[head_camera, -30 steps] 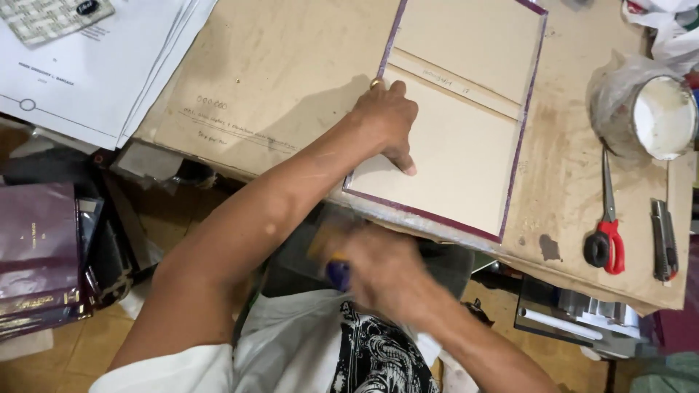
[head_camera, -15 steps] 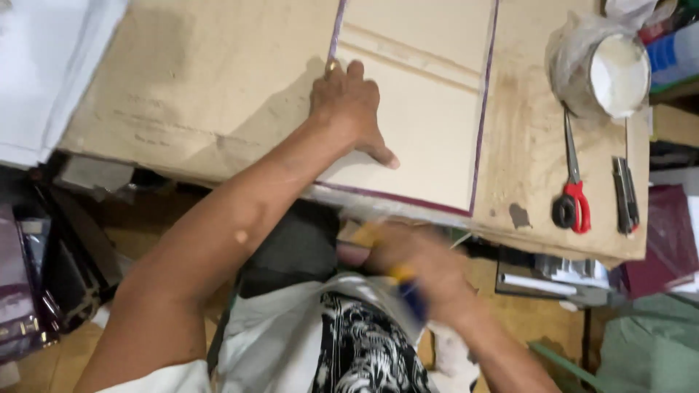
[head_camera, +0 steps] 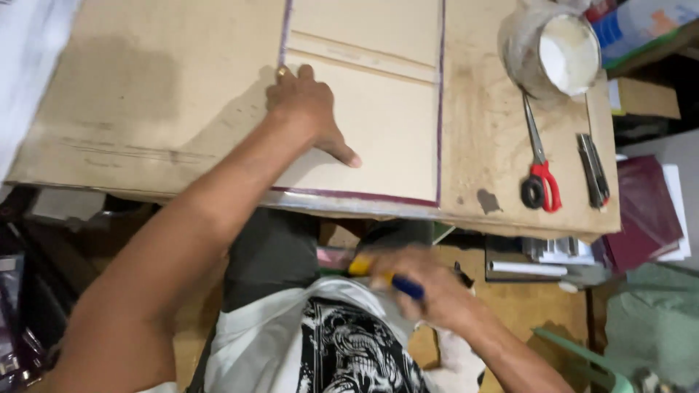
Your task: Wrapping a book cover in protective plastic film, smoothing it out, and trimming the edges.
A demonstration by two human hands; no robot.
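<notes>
Two hands — left hand (head_camera: 309,109) flat on board (head_camera: 371,138), right hand (head_camera: 429,291) below, fingers grasping tool (head_camera: 386,278).

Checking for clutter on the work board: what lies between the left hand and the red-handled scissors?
In the head view, between the left hand and the scissors lie only the tan cover board, its purple edge and bare, stained cardboard surface.

The worktop (head_camera: 145,94) is a flat brown board with stains and a worn surface. On it lies an open book cover (head_camera: 378,109) of pale boards with a dark purple edge, reaching the near edge of the worktop. To the right of the cover lie red-handled scissors (head_camera: 539,164), and just beside them a dark folded tool (head_camera: 593,171). Behind the scissors stands a round pot (head_camera: 553,51) of white paste.
</notes>
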